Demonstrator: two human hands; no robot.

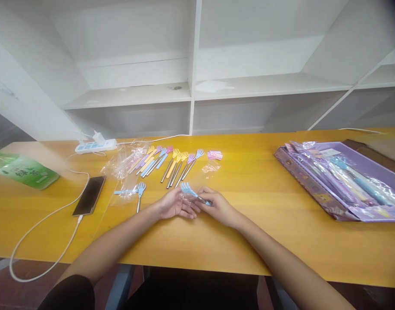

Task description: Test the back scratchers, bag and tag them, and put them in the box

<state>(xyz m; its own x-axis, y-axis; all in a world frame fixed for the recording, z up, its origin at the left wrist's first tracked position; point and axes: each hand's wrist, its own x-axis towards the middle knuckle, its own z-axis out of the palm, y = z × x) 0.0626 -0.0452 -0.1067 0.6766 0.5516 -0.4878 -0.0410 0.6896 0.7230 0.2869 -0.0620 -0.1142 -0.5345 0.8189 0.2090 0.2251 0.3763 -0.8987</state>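
My right hand (221, 209) is closed around the thin metal shaft of a back scratcher (188, 189) with a light-blue claw head, which points up and to the left. Palm up beside that head lies my left hand (173, 204), its fingers loosely stretched out toward the right hand. Some clear plastic glints near the left fingers, but whether they touch it I cannot make out. Left of my hands, another blue back scratcher (141, 189) rests on the table next to a blue handle (125, 192) in clear wrapping. Several yellow, purple, pink and blue back scratchers (176, 165) lie in a row behind.
Small pink cards (214, 155) lie behind my right hand. At the right stands a purple box (281, 161) of wrapped items. On the left are a charging phone (89, 196), a green bottle (26, 170), crumpled clear bags (122, 161) and a power strip (95, 146). White shelves (193, 64) rise behind.
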